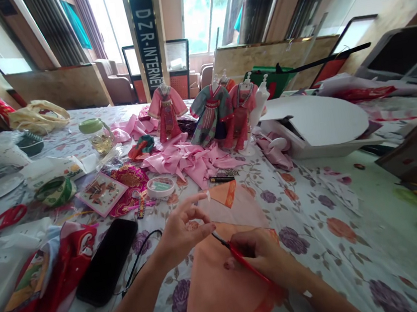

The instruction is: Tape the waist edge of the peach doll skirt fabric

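Observation:
An orange fan-shaped cloth with a darker patterned border lies on the flowered tablecloth. Over it, my right hand is closed round red-handled scissors, whose tips point up and left. My left hand is just left of the tips, fingers curled and partly spread, with a small white bit at the index fingertip. The thumb is close to the scissor tips. Beyond the hands lies a sheer pale piece with a small orange triangle on it.
Small dressed forms stand at the back behind pink fabric scraps. A black phone with a cable lies left of my left arm. Further left are a green tape roll and a jar. A white round board is at right.

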`<state>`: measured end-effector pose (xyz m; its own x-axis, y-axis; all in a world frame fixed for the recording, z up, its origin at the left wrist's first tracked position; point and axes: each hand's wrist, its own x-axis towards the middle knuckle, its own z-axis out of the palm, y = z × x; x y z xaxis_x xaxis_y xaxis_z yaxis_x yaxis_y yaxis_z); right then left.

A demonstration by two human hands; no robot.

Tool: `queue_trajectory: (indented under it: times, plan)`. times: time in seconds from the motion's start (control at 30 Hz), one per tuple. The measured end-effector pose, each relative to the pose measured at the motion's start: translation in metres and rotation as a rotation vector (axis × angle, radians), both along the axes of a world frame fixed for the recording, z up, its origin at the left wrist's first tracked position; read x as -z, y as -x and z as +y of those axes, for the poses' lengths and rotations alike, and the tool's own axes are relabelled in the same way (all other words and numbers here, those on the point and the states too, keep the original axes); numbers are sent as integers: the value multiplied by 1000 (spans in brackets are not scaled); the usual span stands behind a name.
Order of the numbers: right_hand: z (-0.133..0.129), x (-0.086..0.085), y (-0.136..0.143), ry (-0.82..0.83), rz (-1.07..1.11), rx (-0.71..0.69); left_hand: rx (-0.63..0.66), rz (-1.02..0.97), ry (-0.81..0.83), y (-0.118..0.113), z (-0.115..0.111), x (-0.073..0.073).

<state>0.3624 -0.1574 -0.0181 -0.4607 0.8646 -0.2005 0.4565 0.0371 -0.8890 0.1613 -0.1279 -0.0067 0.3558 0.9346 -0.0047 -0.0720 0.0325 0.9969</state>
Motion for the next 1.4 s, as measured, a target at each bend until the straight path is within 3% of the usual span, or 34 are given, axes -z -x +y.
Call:
queue_trajectory:
  times: [0.2, 0.33, 0.43, 0.57, 0.77, 0.83, 0.93, 1.0, 1.07, 1.2, 1.3, 1.4]
  plan:
    - [-3, -3, -3, -144, -160, -55, -26, -135, 114, -4, -1, -5]
    - [-5, -1, -1, -388, -326, 21, -93, -177, 158, -7, -2, -4]
    - [-6, 2, 0, -567, -462, 93, -170, -82, 87, -9, -4, -2]
    - [-7, 4, 1, -671, -540, 146, -260, 54, -69, -14, -10, -3]
    - [-7, 8, 2, -713, -560, 43, -446, -243, 3, -16, -8, 0]
    - [-1, 7, -7, -719, -506, 122, -494, -367, 62, -12, -4, 3]
    - [18, 4, -38, -662, -462, 445, -503, -485, 164, -8, 2, 6]
    - [36, 2, -64, -632, -642, 623, -486, -513, 207, -6, 3, 7]
    - [54, 1, -88, -604, -774, 679, -455, -525, 232, -6, 3, 9]
    - [79, 4, -113, -611, -778, 681, -424, -558, 254, -8, 4, 11]
    - [84, 6, -108, -628, -707, 688, -441, -588, 267, -8, 7, 11]
    - [73, 4, -82, -644, -580, 715, -434, -605, 280, -8, 8, 11]
